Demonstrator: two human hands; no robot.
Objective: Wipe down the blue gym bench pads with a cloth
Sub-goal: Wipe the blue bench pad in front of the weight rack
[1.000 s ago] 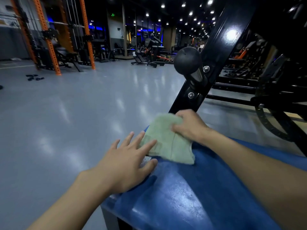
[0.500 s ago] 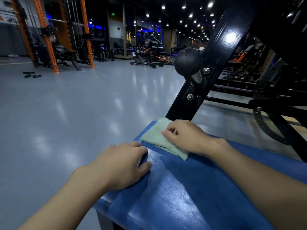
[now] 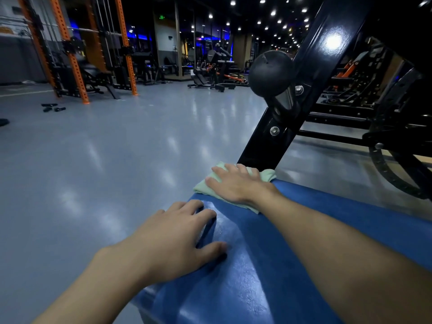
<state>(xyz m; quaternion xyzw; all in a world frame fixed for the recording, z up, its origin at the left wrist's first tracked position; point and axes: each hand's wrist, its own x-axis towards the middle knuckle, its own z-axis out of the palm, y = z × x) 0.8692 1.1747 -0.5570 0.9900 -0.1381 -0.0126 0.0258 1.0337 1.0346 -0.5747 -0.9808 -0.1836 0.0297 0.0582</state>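
Blue bench pad point(image 3: 268, 265) lies under both sets of fingers. A black frame beam point(image 3: 311, 73) slants up just beyond the right fingertips. The left hand point(image 3: 173, 239) rests on the pad's edge, fingers relaxed, holding nothing. The right hand point(image 3: 236, 183) presses straight fingers flat on the pale green cloth point(image 3: 201, 187), at the pad's far corner. A round black knob point(image 3: 271, 74) sits above them.

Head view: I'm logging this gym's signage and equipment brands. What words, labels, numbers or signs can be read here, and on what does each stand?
No text here can be read.
Green lit sign high on the far pillar: too small and blurred to read.
Black frame, round knob, blue bench pad, cloth: no lettering shows.
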